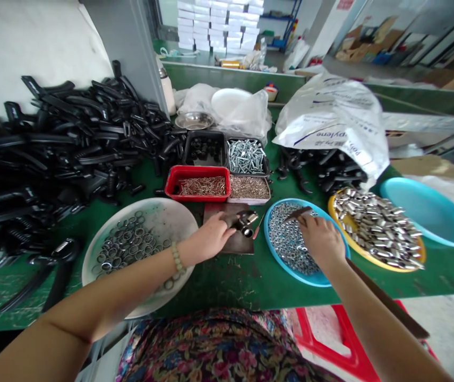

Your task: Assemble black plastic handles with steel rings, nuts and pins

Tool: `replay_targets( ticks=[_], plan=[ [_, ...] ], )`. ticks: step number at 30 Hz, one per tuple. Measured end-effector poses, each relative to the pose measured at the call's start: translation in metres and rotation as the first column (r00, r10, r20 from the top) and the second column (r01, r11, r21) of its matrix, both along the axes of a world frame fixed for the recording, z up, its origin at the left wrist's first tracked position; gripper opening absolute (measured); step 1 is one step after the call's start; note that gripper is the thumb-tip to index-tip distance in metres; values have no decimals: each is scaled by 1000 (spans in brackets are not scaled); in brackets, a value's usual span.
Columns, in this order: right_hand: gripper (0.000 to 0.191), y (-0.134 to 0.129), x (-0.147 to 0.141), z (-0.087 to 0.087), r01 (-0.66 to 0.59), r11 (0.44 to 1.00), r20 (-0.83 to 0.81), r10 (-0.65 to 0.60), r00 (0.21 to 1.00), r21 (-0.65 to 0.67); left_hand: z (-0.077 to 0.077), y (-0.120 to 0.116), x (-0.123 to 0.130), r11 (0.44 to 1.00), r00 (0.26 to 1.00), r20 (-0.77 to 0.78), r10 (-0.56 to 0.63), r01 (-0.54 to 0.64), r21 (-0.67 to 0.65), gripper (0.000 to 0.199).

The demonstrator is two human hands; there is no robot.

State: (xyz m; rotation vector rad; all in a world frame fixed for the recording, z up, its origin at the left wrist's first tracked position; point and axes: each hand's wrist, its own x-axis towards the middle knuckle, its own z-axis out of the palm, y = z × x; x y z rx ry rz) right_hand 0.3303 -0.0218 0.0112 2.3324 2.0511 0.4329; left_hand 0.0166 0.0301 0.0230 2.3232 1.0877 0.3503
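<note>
My left hand (207, 237) is closed around a black fitting (246, 224) with a shiny metal cylinder at its end. It holds the fitting over a dark metal plate (234, 246) on the bench. My right hand (322, 241) is over a blue bowl (268, 249) full of small silver nuts (286, 233). A hammer is in this hand: its dark head (296, 214) sticks out past the fingers, and its brown handle (388, 297) runs back beneath the forearm. Whether my right fingertips touch the nuts is unclear.
At left are a pale basin (91, 249) of metal rings and a heap of black handles (91, 132). Behind the plate stand a red tray (166, 185) of pins and a tray of screws (246, 156). A yellow bowl (338, 217) of metal cylinders sits at right.
</note>
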Motion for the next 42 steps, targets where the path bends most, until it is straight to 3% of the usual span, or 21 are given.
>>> replay_targets(
  ticks=[2,4,6,9,11,14,18,21,25,30,32,35,38,42],
  plan=[
    [32,20,-8,2,-119,990,-6,119,993,77,7,2,4,974,996,38,77,-67,-215,33],
    [29,51,-29,8,-261,963,-74,266,961,73,6,0,4,956,992,-43,122,-129,-262,36],
    [26,85,-53,13,-350,937,-92,348,933,-8,2,-3,-3,982,979,-164,122,-144,-124,31],
    [20,126,-80,14,-388,915,-42,386,922,-110,1,1,-11,995,946,-318,65,-36,94,28],
    [19,140,-88,10,-396,910,-32,395,918,-125,8,19,-5,980,941,-330,74,-7,201,32],
    [20,145,-90,4,-408,906,-35,407,913,-111,20,66,26,920,956,-242,167,-63,387,33],
    [18,144,-85,2,-394,917,-107,386,916,-58,18,125,78,926,952,-268,147,-37,375,21],
    [16,146,-79,2,-395,917,-160,384,909,-45,5,138,96,939,954,-269,133,-35,341,22],
    [18,150,-71,-5,-409,912,-221,391,893,-39,-4,137,98,936,963,-224,148,-63,347,24],
    [22,151,-69,-12,-388,921,-235,369,899,-40,11,133,87,947,972,-170,164,-107,302,26],
    [20,150,-70,-12,-393,919,-232,374,898,-40,18,117,71,964,988,-81,134,-111,242,23],
    [17,147,-73,-9,-417,907,-193,399,896,-58,20,74,35,991,985,147,88,-102,90,19],
    [17,146,-77,-5,-428,901,-141,415,899,-76,8,31,5,991,974,181,135,-134,-18,17],
    [18,148,-80,-4,-431,902,-149,423,894,-26,-16,6,-2,974,969,126,212,-220,54,18]
  ],
)
